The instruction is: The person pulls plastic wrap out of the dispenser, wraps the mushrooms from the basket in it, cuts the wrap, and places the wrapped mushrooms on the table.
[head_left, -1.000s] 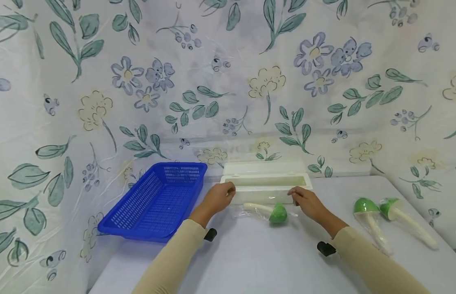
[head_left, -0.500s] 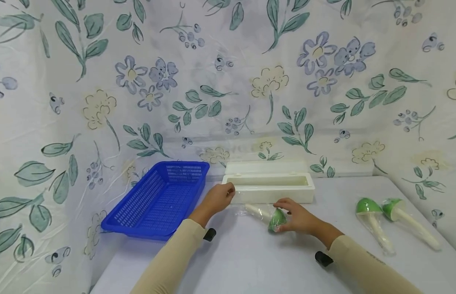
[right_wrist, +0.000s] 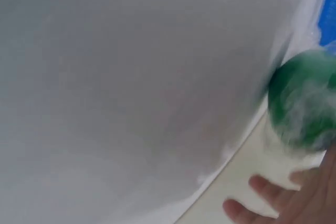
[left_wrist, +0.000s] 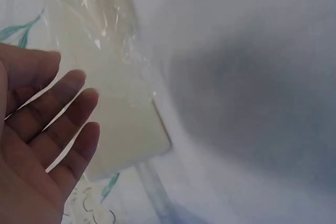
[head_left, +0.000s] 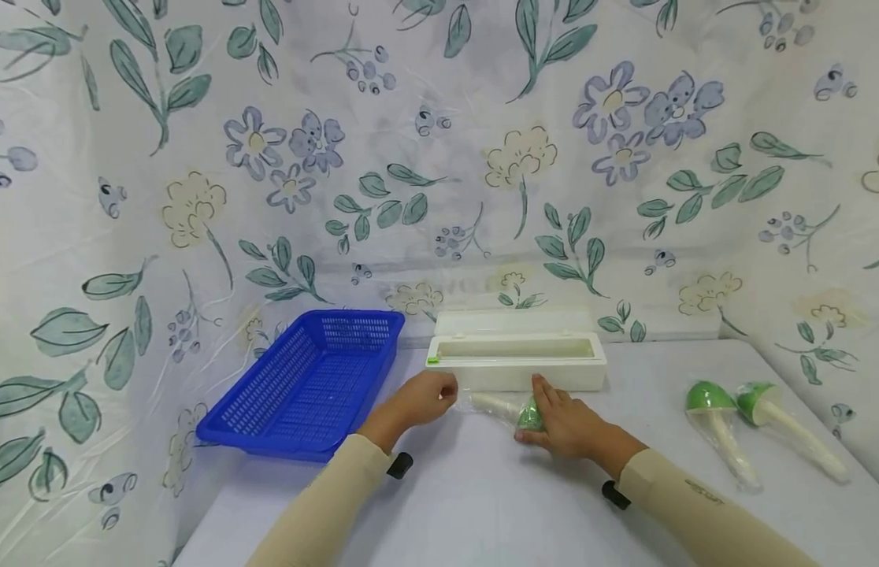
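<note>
A mushroom-shaped object (head_left: pixel 499 403) with a green domed cap and pale stem lies in clear plastic in front of the long white box (head_left: pixel 517 376). At its cap is my right hand (head_left: pixel 570 421), fingers fairly straight, thumb on the near side. The right wrist view shows the green cap (right_wrist: pixel 304 98) blurred against this hand's spread fingers. Beside the stem end is my left hand (head_left: pixel 421 398), close to the loose plastic. In the left wrist view its fingers are slightly bent and apart, with clear plastic (left_wrist: pixel 113 30) beyond them; no grip shows.
A blue perforated basket (head_left: pixel 301 394) stands to the left. Two more wrapped green-capped mushroom shapes, one upright-lying (head_left: pixel 719 433) and one slanted (head_left: pixel 794 429), lie at the right. The white box's lid (head_left: pixel 513 321) is raised behind it, near the floral backdrop.
My right hand has come from the box's front to the mushroom shape's cap, which has shifted slightly left. My left hand has lowered a little from the box's left corner.
</note>
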Motion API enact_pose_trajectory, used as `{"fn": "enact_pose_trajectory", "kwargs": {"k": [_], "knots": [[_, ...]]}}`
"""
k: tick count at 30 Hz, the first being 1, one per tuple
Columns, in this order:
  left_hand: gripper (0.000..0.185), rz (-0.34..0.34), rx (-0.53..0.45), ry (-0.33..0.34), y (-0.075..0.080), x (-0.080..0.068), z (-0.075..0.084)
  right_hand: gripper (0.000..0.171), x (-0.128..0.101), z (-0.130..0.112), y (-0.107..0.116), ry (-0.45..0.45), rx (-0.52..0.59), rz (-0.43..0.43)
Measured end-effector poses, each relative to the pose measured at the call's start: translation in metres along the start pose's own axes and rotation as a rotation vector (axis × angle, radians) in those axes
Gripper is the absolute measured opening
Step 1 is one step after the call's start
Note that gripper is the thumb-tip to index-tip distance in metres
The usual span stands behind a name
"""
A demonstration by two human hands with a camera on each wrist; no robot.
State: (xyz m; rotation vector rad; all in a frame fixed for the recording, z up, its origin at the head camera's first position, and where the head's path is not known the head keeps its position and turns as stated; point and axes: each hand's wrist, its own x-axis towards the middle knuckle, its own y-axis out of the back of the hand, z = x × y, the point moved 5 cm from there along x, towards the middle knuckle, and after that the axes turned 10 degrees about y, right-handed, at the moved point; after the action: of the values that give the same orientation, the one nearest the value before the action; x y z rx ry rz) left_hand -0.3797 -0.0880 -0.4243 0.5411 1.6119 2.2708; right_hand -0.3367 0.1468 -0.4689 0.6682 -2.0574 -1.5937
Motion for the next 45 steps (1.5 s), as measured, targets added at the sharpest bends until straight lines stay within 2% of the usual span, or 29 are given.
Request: {"fn": "enact_pose_trajectory", "kwargs": {"k": [3,6,11,14,17,21,22,24,26,28,29,31,34,37,39,42,45], "knots": [[0.009,-0.062,0.01,-0.069,-0.01,-0.003,0.012,0.094,0.003,-0.002,0.001,-0.006,-0.02,0.026],[0.01,-0.11,0.026,-0.098,-0.023,-0.003,0.025,0.09,0.007,-0.002,0.0,-0.045,-0.006,0.043],[0.013,-0.196,0.1,-0.115,-0.047,0.001,0.042,0.088,0.012,-0.006,0.0,-0.08,0.042,0.086],[0.012,-0.203,0.102,-0.095,-0.057,0.003,0.046,0.086,0.012,-0.008,-0.001,-0.044,0.048,0.084],[0.004,-0.212,0.031,-0.052,-0.061,0.006,0.046,0.079,0.01,-0.009,-0.002,0.038,-0.009,0.071],[0.009,-0.243,-0.201,0.023,-0.058,0.008,0.04,0.065,0.006,-0.008,0.001,0.149,-0.096,0.072],[0.009,-0.224,-0.255,0.035,-0.056,0.009,0.038,0.062,0.005,-0.007,0.001,0.167,-0.098,0.074],[0.015,-0.146,-0.31,0.036,-0.049,0.011,0.033,0.053,0.005,-0.006,0.002,0.187,-0.084,0.075],[0.024,-0.05,-0.254,0.028,-0.043,0.013,0.029,0.045,0.005,-0.005,0.003,0.182,-0.053,0.074],[0.038,0.002,-0.12,0.027,-0.04,0.014,0.027,0.037,0.007,-0.004,0.004,0.171,-0.01,0.083],[0.046,0.0,-0.053,0.018,-0.041,0.015,0.027,0.034,0.007,-0.002,0.004,0.154,0.011,0.083],[0.058,-0.047,0.052,0.009,-0.046,0.018,0.027,0.032,0.008,0.0,0.004,0.123,0.039,0.078],[0.063,-0.111,0.122,-0.013,-0.056,0.023,0.029,0.036,0.009,0.003,0.004,0.09,0.091,0.048],[0.057,-0.111,0.154,-0.014,-0.06,0.028,0.03,0.049,0.01,0.006,0.004,0.079,0.198,0.02],[0.052,-0.094,0.163,-0.013,-0.059,0.027,0.031,0.056,0.009,0.008,0.007,0.067,0.366,0.037],[0.048,-0.059,0.169,-0.007,-0.055,0.022,0.033,0.054,0.007,0.015,0.011,0.007,0.674,0.152],[0.047,-0.024,0.155,0.003,-0.05,0.015,0.036,0.054,0.004,0.024,0.017,-0.118,0.92,0.325]]}}
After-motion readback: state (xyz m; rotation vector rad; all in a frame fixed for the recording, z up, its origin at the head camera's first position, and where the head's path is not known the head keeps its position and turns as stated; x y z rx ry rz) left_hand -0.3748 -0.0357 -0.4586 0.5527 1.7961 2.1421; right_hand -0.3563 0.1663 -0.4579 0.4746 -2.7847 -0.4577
